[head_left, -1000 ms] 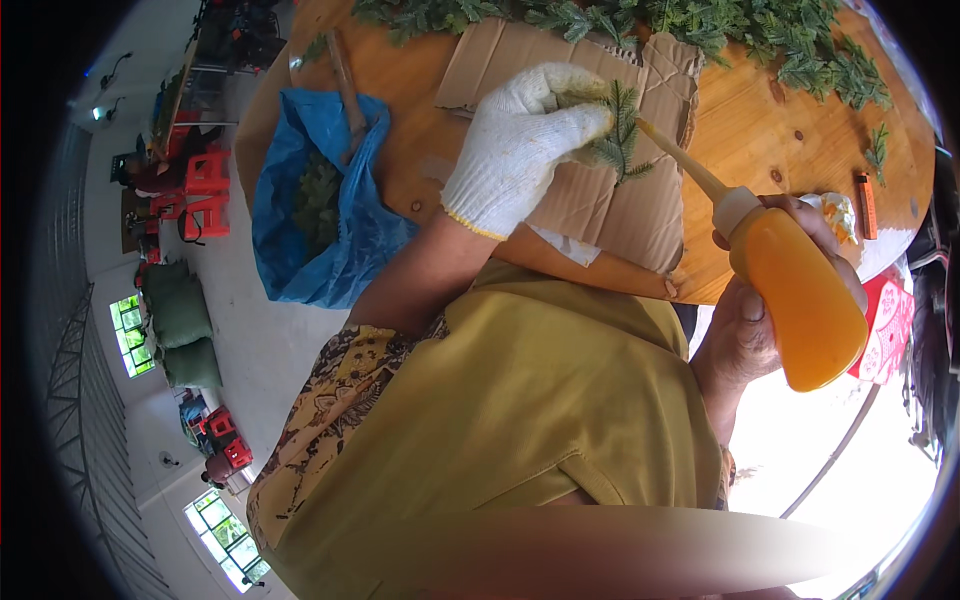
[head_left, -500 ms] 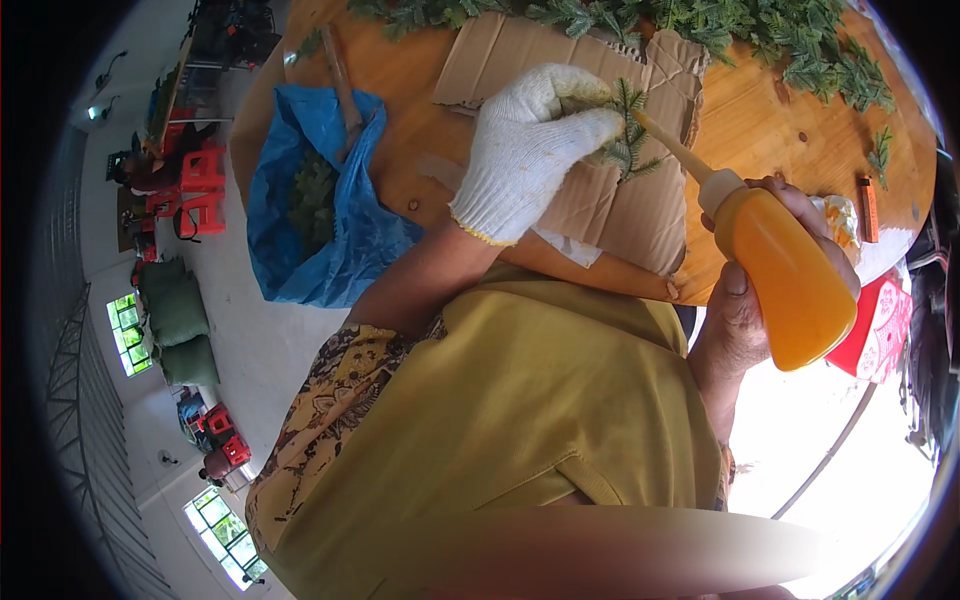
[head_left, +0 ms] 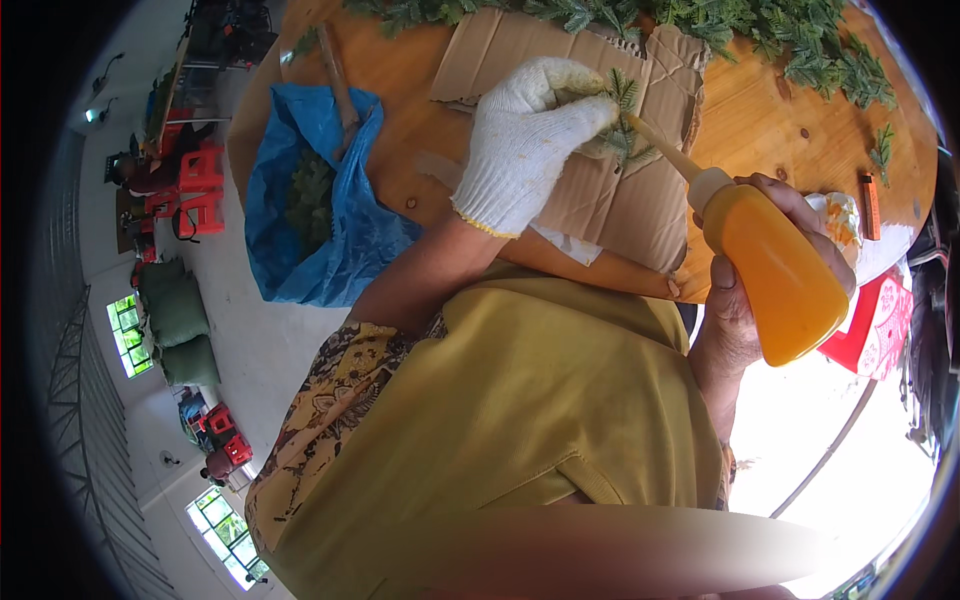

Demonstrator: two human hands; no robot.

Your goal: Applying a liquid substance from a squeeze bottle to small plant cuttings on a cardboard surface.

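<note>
In a white knitted glove, my left hand [head_left: 530, 135] pinches a small green fir sprig [head_left: 624, 135] between thumb and fingers, above a flattened piece of brown cardboard [head_left: 610, 205]. Bare, my right hand [head_left: 775, 240] is wrapped round an orange squeeze bottle [head_left: 775, 275] with a long narrow nozzle. The bottle is tilted, its nozzle tip pointing up and left at the sprig. Whether the tip touches the needles I cannot tell. Part of the sprig's stem is hidden by the gloved fingers.
Many fir sprigs [head_left: 790, 50] lie along the far side of the wooden table [head_left: 790, 150]. At left is a blue plastic bag [head_left: 275, 240] with greenery inside, a wooden stick [head_left: 338, 85] by it. On the right lie a loose sprig [head_left: 881, 155] and an orange box cutter [head_left: 871, 208].
The bottle and my right hand have shifted slightly left and up. The sprig in my left hand has also moved a little to the left and up.
</note>
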